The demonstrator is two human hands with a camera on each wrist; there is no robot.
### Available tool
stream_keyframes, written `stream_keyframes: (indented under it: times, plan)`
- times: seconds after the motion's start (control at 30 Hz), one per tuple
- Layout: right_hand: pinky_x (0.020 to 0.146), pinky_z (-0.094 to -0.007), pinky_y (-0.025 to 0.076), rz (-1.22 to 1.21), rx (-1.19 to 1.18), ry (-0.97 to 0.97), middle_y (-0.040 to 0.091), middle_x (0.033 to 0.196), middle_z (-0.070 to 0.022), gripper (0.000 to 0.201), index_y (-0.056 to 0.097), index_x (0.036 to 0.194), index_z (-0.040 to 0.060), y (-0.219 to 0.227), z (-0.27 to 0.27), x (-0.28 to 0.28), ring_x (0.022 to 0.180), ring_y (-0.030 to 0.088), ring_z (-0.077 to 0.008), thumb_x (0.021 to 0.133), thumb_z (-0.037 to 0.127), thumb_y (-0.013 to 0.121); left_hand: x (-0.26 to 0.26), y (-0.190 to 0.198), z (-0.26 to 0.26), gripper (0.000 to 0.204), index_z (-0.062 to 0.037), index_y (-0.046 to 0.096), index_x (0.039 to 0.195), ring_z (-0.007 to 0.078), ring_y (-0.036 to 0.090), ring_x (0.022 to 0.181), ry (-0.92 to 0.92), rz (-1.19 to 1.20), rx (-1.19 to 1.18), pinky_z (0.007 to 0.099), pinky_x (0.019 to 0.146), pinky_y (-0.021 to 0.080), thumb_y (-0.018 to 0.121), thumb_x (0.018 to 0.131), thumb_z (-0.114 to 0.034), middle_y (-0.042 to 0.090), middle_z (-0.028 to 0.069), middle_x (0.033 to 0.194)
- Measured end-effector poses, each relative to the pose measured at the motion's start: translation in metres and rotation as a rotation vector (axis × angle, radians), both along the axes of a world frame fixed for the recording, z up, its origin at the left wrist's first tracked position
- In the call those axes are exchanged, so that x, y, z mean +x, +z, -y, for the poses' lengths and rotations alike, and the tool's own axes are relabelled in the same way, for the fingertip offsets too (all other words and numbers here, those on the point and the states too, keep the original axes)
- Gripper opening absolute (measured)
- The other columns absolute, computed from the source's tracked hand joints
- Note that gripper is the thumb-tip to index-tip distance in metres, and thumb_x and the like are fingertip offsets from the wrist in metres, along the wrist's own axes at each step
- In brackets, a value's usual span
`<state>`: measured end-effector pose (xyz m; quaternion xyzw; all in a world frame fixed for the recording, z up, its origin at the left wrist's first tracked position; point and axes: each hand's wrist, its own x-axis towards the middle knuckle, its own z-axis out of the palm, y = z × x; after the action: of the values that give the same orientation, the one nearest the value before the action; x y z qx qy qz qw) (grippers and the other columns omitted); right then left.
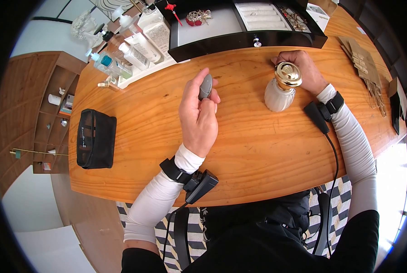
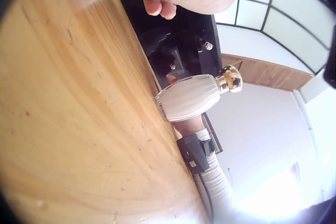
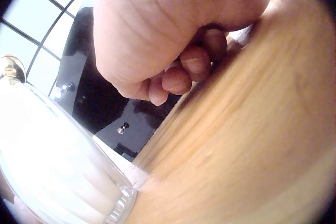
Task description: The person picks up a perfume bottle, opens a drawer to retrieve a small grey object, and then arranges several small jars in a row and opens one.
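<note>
Grey piece pinched, bottle upright
In head view, pinching a grey oval piece (image 1: 205, 86) between left hand's (image 1: 198, 120) thumb and fingers, likely for steadiness; white bottle (image 1: 280, 96) upright on table (image 1: 144, 141), beside right hand (image 1: 305, 70), probably for easy reach; in left wrist view, piece out of sight; in right wrist view, fingers curled inward, nothing visible held, perhaps resting.

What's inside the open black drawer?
The drawer holds a red trinket, pale rolls and jewellery; its far end lies beyond the picture, so I can't tell what's there.
</note>
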<state>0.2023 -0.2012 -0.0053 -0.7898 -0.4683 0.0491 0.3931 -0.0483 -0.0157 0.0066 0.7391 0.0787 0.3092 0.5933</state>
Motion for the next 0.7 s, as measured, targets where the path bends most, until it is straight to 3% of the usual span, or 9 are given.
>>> stream_keyframes:
  times: [0.3,0.4,0.5,0.57,0.7]
  plan:
    - [0.062,-0.0332,0.046,0.006,0.005,0.000,0.047,0.064,-0.0128,0.035,0.053,0.077,-0.0074,0.001,0.000,-0.001,0.065,0.039,-0.0125,0.094,0.017,0.072,0.001,-0.004,-0.002,0.055,0.0032,0.051,0.141,0.0105,0.052,0.083,-0.006,-0.008,-0.045,0.0233,0.072,0.048,0.039,0.087,0.011,0.057,0.0098,0.111]
    - [0.062,-0.0330,0.046,0.015,-0.004,0.006,0.048,0.064,-0.0122,0.035,0.053,0.077,-0.0072,-0.001,0.000,0.001,0.065,0.040,-0.0119,0.094,0.017,0.072,0.002,-0.006,-0.003,0.055,0.0062,0.050,0.143,0.0106,0.049,0.078,-0.040,-0.002,-0.207,0.0238,0.066,0.043,0.040,0.089,0.010,0.058,0.0079,0.106]
    - [0.062,-0.0327,0.046,0.018,-0.010,0.015,0.049,0.064,-0.0115,0.034,0.054,0.077,-0.0070,-0.001,0.000,0.003,0.065,0.040,-0.0113,0.094,0.017,0.071,0.004,-0.007,-0.007,0.052,0.0088,0.049,0.142,0.0124,0.049,0.078,-0.120,0.002,-0.368,0.0245,0.065,0.040,0.043,0.091,0.004,0.056,0.0072,0.106]
    - [0.062,-0.0326,0.046,0.006,-0.026,0.015,0.050,0.064,-0.0111,0.034,0.054,0.077,-0.0070,-0.001,0.000,0.003,0.065,0.041,-0.0110,0.094,0.016,0.071,0.006,-0.005,-0.010,0.044,0.0107,0.051,0.138,0.0106,0.048,0.072,-0.180,-0.014,-0.689,0.0229,0.060,0.038,0.048,0.098,-0.007,0.053,0.0048,0.091]
    - [0.062,-0.0324,0.046,0.022,-0.022,0.018,0.049,0.064,-0.0108,0.034,0.053,0.077,-0.0068,-0.003,0.000,0.004,0.066,0.040,-0.0108,0.093,0.016,0.072,0.007,-0.003,-0.010,0.045,0.0109,0.054,0.134,0.0092,0.043,0.067,-0.207,-0.039,-0.737,0.0231,0.057,0.034,0.053,0.104,-0.023,0.049,0.0004,0.086]
